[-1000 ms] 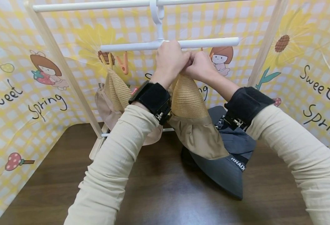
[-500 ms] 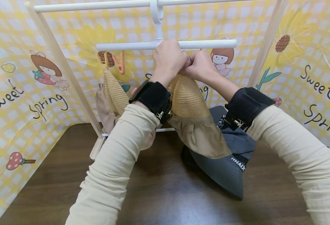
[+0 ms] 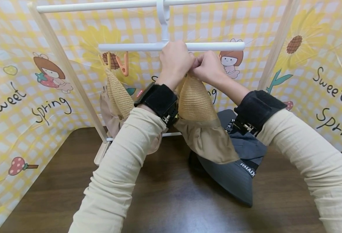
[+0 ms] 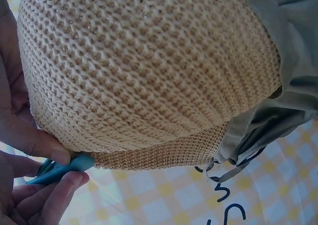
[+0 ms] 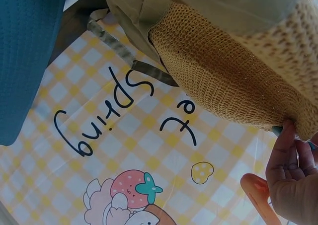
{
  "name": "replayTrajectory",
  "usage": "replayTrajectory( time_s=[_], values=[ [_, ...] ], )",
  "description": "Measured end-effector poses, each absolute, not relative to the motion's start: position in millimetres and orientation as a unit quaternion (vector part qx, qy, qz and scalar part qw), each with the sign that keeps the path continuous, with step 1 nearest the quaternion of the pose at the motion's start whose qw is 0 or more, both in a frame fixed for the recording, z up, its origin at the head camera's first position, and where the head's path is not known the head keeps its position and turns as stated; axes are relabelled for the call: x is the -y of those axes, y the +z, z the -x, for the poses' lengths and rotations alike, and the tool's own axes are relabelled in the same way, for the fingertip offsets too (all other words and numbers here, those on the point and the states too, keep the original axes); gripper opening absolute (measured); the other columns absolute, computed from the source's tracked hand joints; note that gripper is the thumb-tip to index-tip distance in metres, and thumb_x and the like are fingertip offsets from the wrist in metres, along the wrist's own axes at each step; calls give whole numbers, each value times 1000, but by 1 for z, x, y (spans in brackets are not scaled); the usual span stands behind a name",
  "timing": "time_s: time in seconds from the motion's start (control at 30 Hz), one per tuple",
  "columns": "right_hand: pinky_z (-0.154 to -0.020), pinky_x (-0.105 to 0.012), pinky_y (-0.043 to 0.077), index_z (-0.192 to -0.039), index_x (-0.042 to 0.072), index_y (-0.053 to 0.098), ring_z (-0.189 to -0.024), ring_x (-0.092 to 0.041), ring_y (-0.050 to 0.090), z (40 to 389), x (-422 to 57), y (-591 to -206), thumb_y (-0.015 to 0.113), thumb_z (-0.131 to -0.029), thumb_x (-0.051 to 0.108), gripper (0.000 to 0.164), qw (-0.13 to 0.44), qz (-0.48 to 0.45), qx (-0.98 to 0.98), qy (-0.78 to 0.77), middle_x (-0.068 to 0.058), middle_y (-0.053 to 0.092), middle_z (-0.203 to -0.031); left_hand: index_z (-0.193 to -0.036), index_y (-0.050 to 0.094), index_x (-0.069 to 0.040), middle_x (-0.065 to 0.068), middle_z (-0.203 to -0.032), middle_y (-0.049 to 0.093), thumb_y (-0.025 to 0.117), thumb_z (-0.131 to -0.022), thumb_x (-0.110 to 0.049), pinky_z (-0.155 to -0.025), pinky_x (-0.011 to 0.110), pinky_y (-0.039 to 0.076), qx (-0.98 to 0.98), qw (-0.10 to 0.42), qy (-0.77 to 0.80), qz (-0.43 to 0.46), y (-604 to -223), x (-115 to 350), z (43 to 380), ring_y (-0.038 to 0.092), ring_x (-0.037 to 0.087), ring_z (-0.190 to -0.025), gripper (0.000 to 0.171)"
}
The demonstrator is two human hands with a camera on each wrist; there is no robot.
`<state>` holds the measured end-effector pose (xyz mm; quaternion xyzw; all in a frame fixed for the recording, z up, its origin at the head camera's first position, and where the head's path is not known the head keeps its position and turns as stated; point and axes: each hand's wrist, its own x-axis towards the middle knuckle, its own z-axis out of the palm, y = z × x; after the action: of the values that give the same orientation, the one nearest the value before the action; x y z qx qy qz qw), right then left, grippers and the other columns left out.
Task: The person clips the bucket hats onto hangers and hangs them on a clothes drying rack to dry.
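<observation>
Brown tabletop, yellow-checked backdrop, straw hat pinched by raised right hand, blue clip by adjoining left hand

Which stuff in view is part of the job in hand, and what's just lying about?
Likely in the job:
tan-brimmed straw hat
teal clip
white hanger
left hand, right hand

Likely idle right now:
dark hat
pink-brimmed hat, already hanging
orange clip, holding nothing
</observation>
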<state>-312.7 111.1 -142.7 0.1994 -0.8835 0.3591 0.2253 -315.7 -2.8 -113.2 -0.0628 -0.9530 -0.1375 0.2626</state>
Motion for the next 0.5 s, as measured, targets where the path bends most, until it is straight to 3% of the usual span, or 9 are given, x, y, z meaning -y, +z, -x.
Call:
replayTrajectory(
  time_s=[0.1,0.17,0.27,0.37,0.5],
  values=[
    [-112,-47,19,-49,13,64,-46,-1,40,313,-112,-142,61,-78,13,29,226,-201,882,361,22,43,-38,-60,40,-18,-2,-70,44,43,-83,-20,-60,31,44,954,256,-142,64,-112,2,315,53,18,-77,22],
    [-106,-39,28,-50,12,65,-45,0,39,313,-112,-142,62,-78,13,27,227,-202,881,362,22,44,-39,-61,41,-18,-1,-72,46,43,-82,-20,-62,32,45,955,252,-143,61,-112,2,315,55,19,-79,21],
    [-78,-23,40,-51,12,66,-43,1,37,313,-111,-143,62,-78,14,27,231,-200,882,359,21,44,-39,-62,43,-18,0,-77,50,43,-82,-20,-67,35,49,956,251,-141,59,-112,1,315,58,20,-83,20],
    [-51,-19,30,-53,10,67,-42,1,36,313,-111,-143,63,-78,14,26,231,-194,883,359,21,45,-39,-62,43,-18,1,-80,53,43,-82,-21,-71,36,51,955,254,-138,59,-112,1,315,60,21,-85,20],
    [-55,-18,32,-59,9,71,-45,1,39,313,-111,-143,63,-78,15,21,223,-183,887,360,24,45,-40,-64,45,-17,3,-85,59,44,-83,-21,-72,37,51,954,258,-139,59,-113,1,315,62,22,-87,20]
  ],
)
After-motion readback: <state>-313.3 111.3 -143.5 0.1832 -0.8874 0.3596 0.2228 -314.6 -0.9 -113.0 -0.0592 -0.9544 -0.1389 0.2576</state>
